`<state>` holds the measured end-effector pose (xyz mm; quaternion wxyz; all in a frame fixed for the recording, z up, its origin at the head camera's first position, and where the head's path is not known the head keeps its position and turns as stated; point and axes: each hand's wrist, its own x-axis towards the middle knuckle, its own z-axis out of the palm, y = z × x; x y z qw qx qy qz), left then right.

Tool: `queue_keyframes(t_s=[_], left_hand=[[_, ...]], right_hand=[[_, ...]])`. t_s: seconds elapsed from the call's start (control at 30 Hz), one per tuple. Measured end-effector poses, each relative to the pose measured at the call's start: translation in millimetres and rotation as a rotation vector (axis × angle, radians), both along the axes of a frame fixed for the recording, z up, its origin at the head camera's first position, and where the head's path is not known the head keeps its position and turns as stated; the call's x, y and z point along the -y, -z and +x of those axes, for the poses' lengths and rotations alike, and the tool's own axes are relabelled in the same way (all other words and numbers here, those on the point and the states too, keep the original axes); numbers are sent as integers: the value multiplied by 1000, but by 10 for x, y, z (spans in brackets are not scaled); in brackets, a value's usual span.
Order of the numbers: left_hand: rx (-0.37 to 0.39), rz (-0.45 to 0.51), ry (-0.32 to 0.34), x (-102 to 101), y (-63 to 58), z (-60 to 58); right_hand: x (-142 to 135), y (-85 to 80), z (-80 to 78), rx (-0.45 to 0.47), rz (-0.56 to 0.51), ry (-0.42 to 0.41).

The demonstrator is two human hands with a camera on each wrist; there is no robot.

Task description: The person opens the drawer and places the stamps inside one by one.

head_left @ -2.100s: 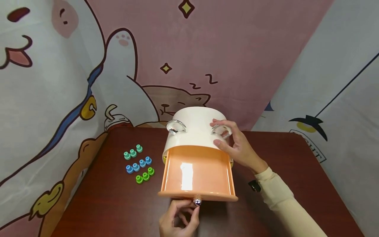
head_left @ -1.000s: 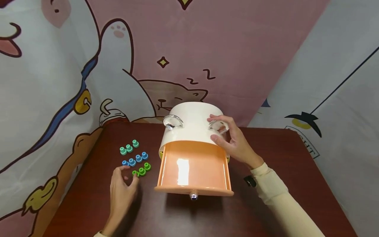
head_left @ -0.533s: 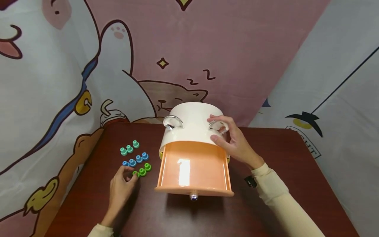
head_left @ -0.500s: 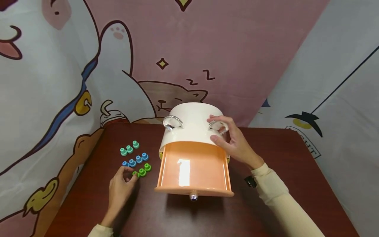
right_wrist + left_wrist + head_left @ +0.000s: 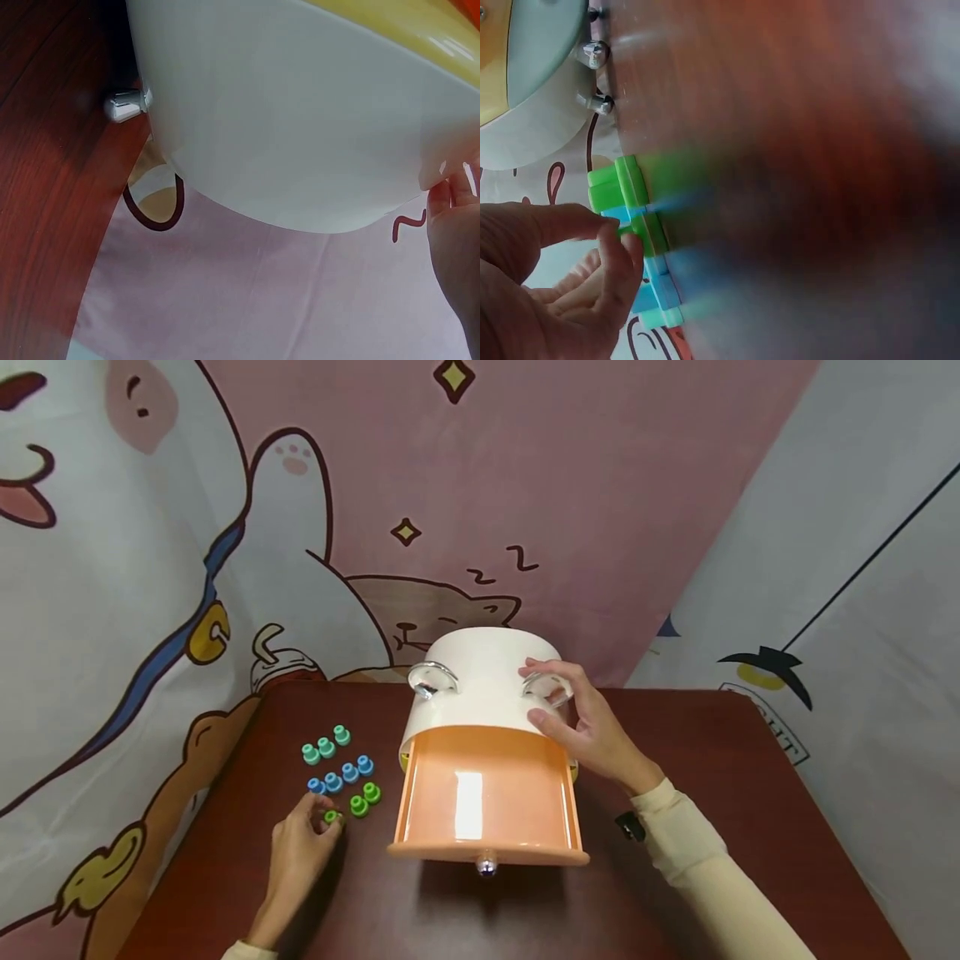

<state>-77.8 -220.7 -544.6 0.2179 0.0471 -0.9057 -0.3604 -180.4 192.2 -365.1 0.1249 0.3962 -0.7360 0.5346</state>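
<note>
My left hand point(image 5: 300, 843) pinches a small green stepped peg point(image 5: 332, 817) between thumb and fingertips, left of the box. In the left wrist view the held peg point(image 5: 651, 234) is low over the table. Two more green pegs point(image 5: 359, 806) stand just right of it, with a row of blue pegs point(image 5: 333, 782) and teal pegs point(image 5: 326, 747) behind. My right hand point(image 5: 596, 735) grips the right side of a rounded white box point(image 5: 487, 681), thumb and fingers about its clear ring point(image 5: 551, 687). The box's orange drawer point(image 5: 517, 802) is pulled out and holds nothing.
A silver knob point(image 5: 487, 864) sticks out from the drawer front toward me. On the left of the box is a second clear ring point(image 5: 433, 679). Short silver feet point(image 5: 126, 105) show under the box. A printed cloth point(image 5: 600, 485) hangs behind the dark wooden table point(image 5: 720, 793).
My left hand let go of the drawer knob, went left to the pegs and took a green one, drawing it away from the other two. The right hand stays on the box.
</note>
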Motion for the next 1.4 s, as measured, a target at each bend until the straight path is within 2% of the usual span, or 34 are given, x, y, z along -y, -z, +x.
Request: queue_keyframes(t_s=[0.1,0.2,0.3,0.4,0.47,0.57,0.67,0.77,0.93,1.1,1.23,1.33,1.4], left_hand=[[-4,0,12,5,-6,29],[16,-29,0,-67,-148,79],[37,-44,-21,-104,-228,113],[42,-19,-49,-134,-303,160],[5,12,-53,-151,-353,183],[-98,53,-41,-195,-481,213],[-200,94,-5,-269,-674,237],[-266,184,48,-363,-868,253],[-281,359,134,-549,-1142,290],[-267,417,199,-707,-1394,299],[-324,414,276,-831,-1502,240],[-377,389,352,-932,-1516,157],[-392,346,379,-997,-1506,100]], right_hand=[[-3,3,-12,-11,-12,2],[-1,3,-19,-13,-17,1],[6,1,-15,-11,-17,-3],[10,2,-5,-6,-20,-5],[19,-1,-6,-5,-22,-4],[25,11,-10,-6,-23,-2],[5,121,-79,-11,-26,0],[-34,255,-168,-9,-28,7],[-79,355,-248,-10,-26,-1],[-80,357,-264,-19,-28,-19],[-78,362,-258,-15,-35,-17],[-73,356,-244,-11,-39,-10],[-63,332,-225,-10,-43,-8]])
